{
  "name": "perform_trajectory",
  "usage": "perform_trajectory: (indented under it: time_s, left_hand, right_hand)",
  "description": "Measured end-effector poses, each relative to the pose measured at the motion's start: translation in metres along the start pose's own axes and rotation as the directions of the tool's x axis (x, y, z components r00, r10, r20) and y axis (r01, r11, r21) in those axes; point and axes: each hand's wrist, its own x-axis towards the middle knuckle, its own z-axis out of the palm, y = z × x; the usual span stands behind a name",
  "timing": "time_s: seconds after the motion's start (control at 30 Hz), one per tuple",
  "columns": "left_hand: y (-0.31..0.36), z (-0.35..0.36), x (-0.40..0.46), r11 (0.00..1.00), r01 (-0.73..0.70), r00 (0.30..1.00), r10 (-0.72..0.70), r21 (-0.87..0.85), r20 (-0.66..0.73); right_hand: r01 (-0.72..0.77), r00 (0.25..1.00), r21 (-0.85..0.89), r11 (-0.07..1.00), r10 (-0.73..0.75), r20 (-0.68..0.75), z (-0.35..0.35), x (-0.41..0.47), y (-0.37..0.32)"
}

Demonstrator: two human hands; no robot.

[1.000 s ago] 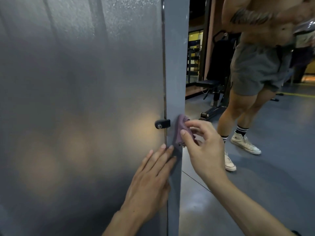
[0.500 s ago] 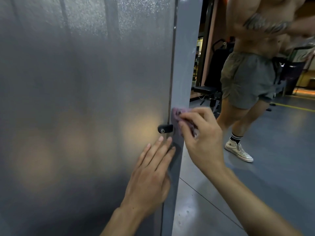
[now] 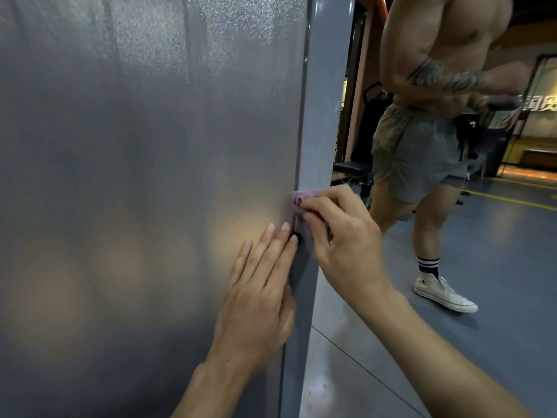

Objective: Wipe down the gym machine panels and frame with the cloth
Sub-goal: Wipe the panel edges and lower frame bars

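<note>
So the biggest thing in view is the frosted grey panel [image 3: 135,176] of the gym machine, it fills pretty much the whole left side and has soft warm light blobs glowing on it lower down. Running down its right edge is the grey upright frame post [image 3: 324,101], top to bottom of the view. Right of that the grey gym floor [image 3: 482,327] opens up with a yellow line far off, and another person [image 3: 422,146] stands there in grey shorts, a striped black sock and a white high-top sneaker [image 3: 444,295], tattooed forearm bent across the body; there's a dark bench or seat [image 3: 351,168] behind them, partly hidden. Nearer, the wearer's left hand [image 3: 259,297] lies flat on the panel with fingers straight and together, holding nothing, fingertips right up at a small black knob [image 3: 294,237] that sits at the seam between panel and post. The right hand [image 3: 340,236] is just beside it, fingers curled and pinching a small bunched-up pink cloth [image 3: 301,199], which is pressed against the left edge of the post just above the knob, mostly covered by the fingers
</note>
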Motion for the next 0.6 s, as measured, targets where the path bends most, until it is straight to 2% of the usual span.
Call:
perform_trajectory:
  time_s: [0.2, 0.4, 0.6]
  left_hand:
    - [-0.002, -0.001, -0.001, 1.0, -0.016, 1.0, 0.017, -0.018, 0.027]
    - [-0.007, -0.001, -0.005, 0.999, -0.017, 0.999, 0.019, -0.048, 0.039]
    - [-0.004, -0.003, -0.004, 0.996, -0.007, 0.999, 0.01, -0.087, 0.036]
  right_hand:
    - [-0.033, 0.996, -0.01, 0.999, 0.033, 0.079, -0.001, -0.03, 0.003]
    - [0.011, 0.999, -0.053, 0.999, -0.013, -0.031, -0.009, 0.026, -0.004]
    - [-0.024, 0.992, -0.062, 0.998, 0.031, 0.123, -0.006, -0.031, 0.001]
